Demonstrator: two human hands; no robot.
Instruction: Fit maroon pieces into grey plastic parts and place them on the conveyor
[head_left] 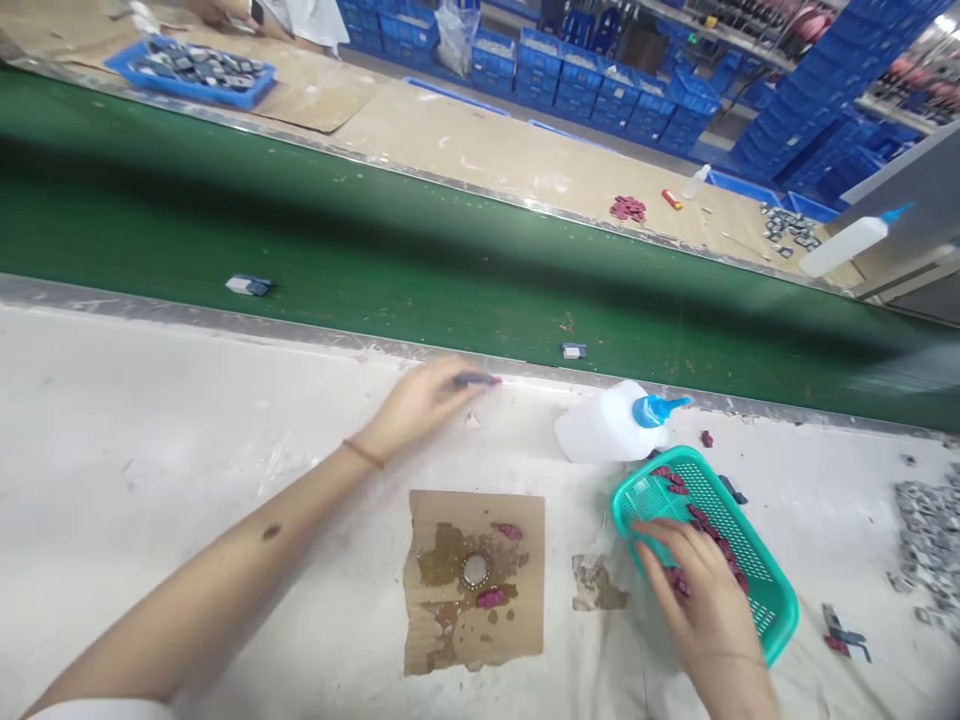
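My left hand (pixel 426 402) is closed on a small dark plastic piece (pixel 472 379) with a reddish tip, just above the near edge of the green belt. My right hand (pixel 709 600) reaches into a green plastic basket (pixel 784 615), fingers curved and apart, with nothing visible between them. Small dark red pieces (pixel 720 545) lie in the basket, some partly hidden under that hand. Left of the basket, a cardboard sheet (pixel 525 635) with wet stains carries two red pieces (pixel 491 598) and a round metal cap (pixel 475 571).
A white bottle (pixel 607 425) with a blue nozzle lies behind the basket. Grey parts (pixel 930 545) are heaped at the right. Small assembled pieces (pixel 249 285) sit on the green belt (pixel 420 280). Across it are a blue tray (pixel 251 98) of parts and a person's arm (pixel 255 15).
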